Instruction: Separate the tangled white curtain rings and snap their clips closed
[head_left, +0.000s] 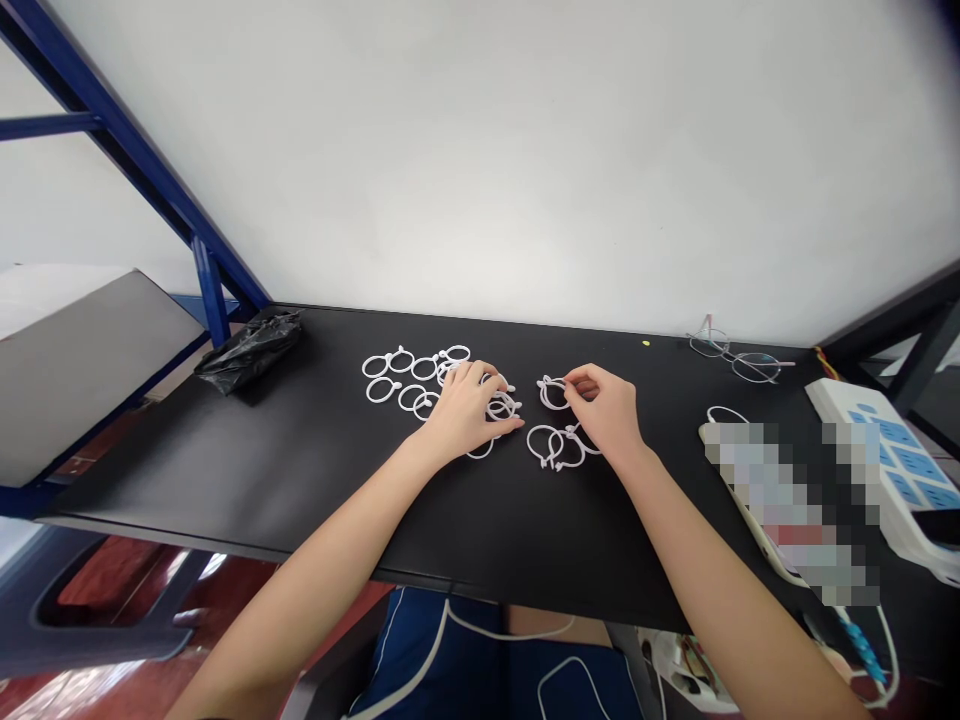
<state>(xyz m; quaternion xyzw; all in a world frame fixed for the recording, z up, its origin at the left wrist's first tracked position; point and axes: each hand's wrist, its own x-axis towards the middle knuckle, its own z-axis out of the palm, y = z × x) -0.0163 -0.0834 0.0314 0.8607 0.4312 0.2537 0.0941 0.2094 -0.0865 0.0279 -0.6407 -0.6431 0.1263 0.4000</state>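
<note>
Several thin white plastic rings (384,390), each with a small knobbed end, lie spread on a black table. My left hand (466,405) rests over the right part of this group, its fingers apart and the thumb toward the right. More rings (501,404) show beneath and beside its fingers. My right hand (606,405) pinches the edge of a white ring (555,394) between thumb and fingertips; another ring seems to overlap it. Just below, a smaller cluster of rings (545,443) lies on the table, partly hidden by my right hand.
A crumpled black plastic bag (251,350) lies at the table's far left corner. On the right are eyeglasses (739,360), a blurred-out phone (780,510) with a cable and a white power strip (892,470). A white wall (525,180) rises behind the table (300,470).
</note>
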